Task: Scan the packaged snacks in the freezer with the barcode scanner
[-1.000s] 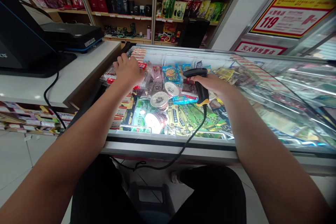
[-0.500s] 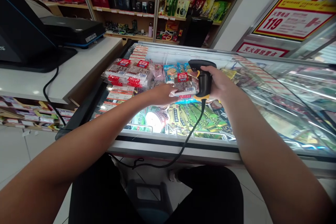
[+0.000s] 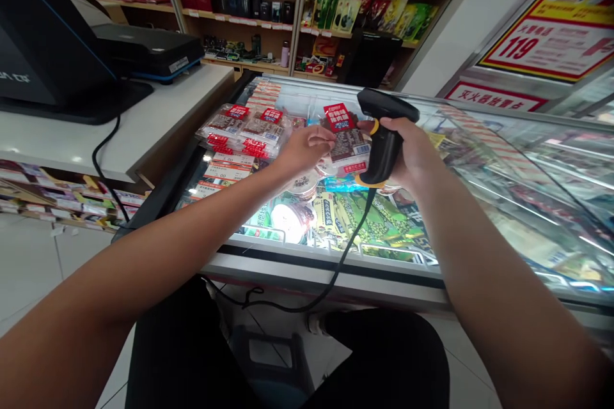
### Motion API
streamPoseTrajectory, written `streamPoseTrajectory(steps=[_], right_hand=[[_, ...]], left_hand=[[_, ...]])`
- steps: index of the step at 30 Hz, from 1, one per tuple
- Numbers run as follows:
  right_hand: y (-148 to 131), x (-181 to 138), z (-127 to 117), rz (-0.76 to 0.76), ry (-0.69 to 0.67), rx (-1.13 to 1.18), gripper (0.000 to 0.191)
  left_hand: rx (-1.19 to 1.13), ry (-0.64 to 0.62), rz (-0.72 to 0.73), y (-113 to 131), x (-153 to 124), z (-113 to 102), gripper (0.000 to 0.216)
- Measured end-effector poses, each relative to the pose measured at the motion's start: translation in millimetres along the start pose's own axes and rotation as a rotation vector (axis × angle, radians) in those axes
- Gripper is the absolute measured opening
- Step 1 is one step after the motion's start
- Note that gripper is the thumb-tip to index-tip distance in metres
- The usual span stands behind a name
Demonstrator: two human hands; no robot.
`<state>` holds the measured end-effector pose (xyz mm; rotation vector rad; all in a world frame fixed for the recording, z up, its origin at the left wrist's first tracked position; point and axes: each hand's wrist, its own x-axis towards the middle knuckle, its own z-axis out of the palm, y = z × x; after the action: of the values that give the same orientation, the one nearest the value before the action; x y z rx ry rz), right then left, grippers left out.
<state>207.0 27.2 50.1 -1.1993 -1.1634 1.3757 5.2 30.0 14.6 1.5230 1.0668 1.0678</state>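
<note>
My left hand (image 3: 306, 149) is closed on a clear snack packet with a red label (image 3: 344, 135), held upright above the freezer chest's glass lid (image 3: 503, 160). My right hand (image 3: 413, 154) grips a black and yellow barcode scanner (image 3: 384, 134) right beside the packet, its head pointing left over the packet's top. The scanner's black cable (image 3: 336, 268) hangs down past the freezer's front edge. Two more packets of the same kind (image 3: 244, 130) lie on the lid to the left.
A white counter (image 3: 158, 121) at the left carries a black monitor (image 3: 43, 45) and a flat black device (image 3: 148, 54). Shelves of goods (image 3: 307, 6) line the back wall. Ice creams (image 3: 345, 211) fill the freezer. A stool (image 3: 273, 358) stands between my knees.
My left hand left the packets at the lid's left, picked one up, and raised it to the scanner. My right hand lifted the scanner and tilted it toward the packet.
</note>
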Motion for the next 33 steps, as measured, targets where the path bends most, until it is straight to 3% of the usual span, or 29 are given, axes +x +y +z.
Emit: streamPoseTrajectory(steps=[5,9,15,28,33], right_hand=[[-6.5,-6.8,2.9,-0.164,0.086,-0.176,0.008],[-7.8,-12.0,2.3,-0.160,-0.046,-0.281,0.009],[-9.0,-19.7,6.2,-0.074,-0.126,-0.424,0.011],[-10.7,-20.7,5.0,-0.047,-0.136,-0.388,0.012],[-9.7,-20.8,6.3,-0.065,-0.131,-0.364,0.015]], left_hand=[[0.173,0.271,0.288,5.4,10.9,-18.8,0.017],[0.260,0.397,0.331,5.6,22.4,-39.5,0.019],[0.245,0.416,0.305,1.8,29.2,-48.7,0.018],[0.260,0.422,0.268,1.6,29.3,-51.0,0.017],[0.272,0.421,0.317,1.2,30.0,-51.9,0.017]])
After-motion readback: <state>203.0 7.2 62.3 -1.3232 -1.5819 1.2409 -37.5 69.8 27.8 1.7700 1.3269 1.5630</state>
